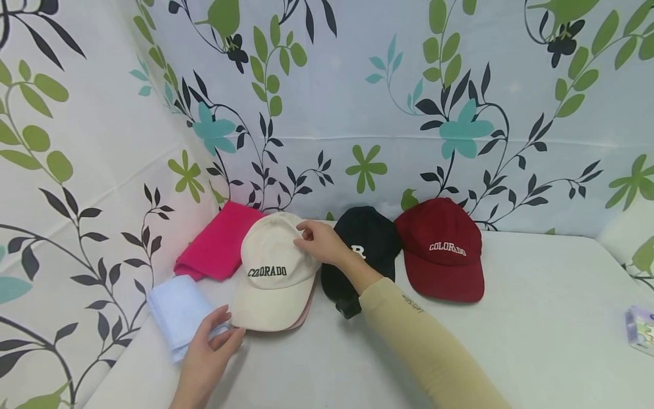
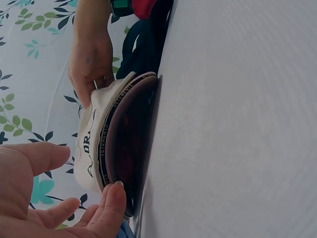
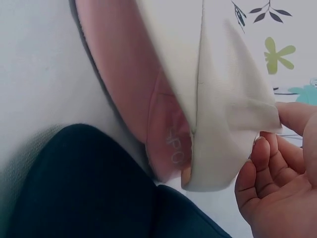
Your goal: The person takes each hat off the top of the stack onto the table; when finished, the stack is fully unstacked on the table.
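A cream baseball cap [image 1: 276, 250] lettered COLORADO sits over a pink cap [image 3: 119, 64], whose brim shows along the right edge. My right hand [image 1: 327, 243] pinches the cream cap's crown fabric at its right side; the right wrist view shows the cloth drawn out between thumb and fingers. Beside the brim's left end is my left hand [image 1: 209, 346], its thumb spread away from loosely bent fingers. In the left wrist view a fingertip [image 2: 118, 191] overlaps the brim edge; whether it touches I cannot tell.
A black cap [image 1: 365, 227] stands right of the cream one, partly behind my right forearm. Farther right is a dark red cap [image 1: 441, 250]. Folded pink cloth [image 1: 217, 244] and light blue cloth [image 1: 179, 312] lie left. A small purple packet [image 1: 640, 329] is at the right edge.
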`<state>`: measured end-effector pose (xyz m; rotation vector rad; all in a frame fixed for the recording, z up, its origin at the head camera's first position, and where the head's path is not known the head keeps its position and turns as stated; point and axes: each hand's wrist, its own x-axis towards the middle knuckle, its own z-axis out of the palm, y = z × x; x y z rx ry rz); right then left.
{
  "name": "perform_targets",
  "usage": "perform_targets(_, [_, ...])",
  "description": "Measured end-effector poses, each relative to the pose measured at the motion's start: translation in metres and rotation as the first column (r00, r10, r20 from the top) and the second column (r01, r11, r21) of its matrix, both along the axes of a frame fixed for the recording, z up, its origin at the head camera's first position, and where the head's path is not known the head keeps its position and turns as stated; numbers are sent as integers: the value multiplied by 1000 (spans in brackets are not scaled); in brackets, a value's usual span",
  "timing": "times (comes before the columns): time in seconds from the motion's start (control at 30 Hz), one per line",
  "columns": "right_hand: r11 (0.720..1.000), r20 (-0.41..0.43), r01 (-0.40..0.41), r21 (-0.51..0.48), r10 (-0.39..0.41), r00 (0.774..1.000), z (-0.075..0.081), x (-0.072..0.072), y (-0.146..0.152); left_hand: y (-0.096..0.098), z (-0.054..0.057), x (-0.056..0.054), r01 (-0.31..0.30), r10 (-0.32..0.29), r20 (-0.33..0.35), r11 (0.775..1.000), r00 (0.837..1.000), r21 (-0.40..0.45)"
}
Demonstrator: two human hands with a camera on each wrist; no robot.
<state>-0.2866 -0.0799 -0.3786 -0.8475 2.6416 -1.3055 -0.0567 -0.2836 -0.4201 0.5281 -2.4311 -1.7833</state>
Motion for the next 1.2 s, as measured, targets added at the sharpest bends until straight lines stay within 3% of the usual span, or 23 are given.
perform_targets(0.4, [999, -43, -35, -37, 33, 999, 4, 1, -3, 0, -1, -1, -18, 19, -12, 996, 1000, 84])
perform_targets(0.73, [989, -54, -14, -148, 6, 999, 12, 6, 0, 6, 4, -2, -86, 103, -108, 984, 989, 153])
perform_targets(1.03, [971, -78, -18, -238, -1, 997, 16, 11, 4, 6, 10, -3, -134, 152, -81, 972, 985, 193])
perform_targets(1.2, [961, -137, -52, -270, 15, 990, 20, 11, 6, 10, 11, -5, -167, 204, -125, 952, 971, 255])
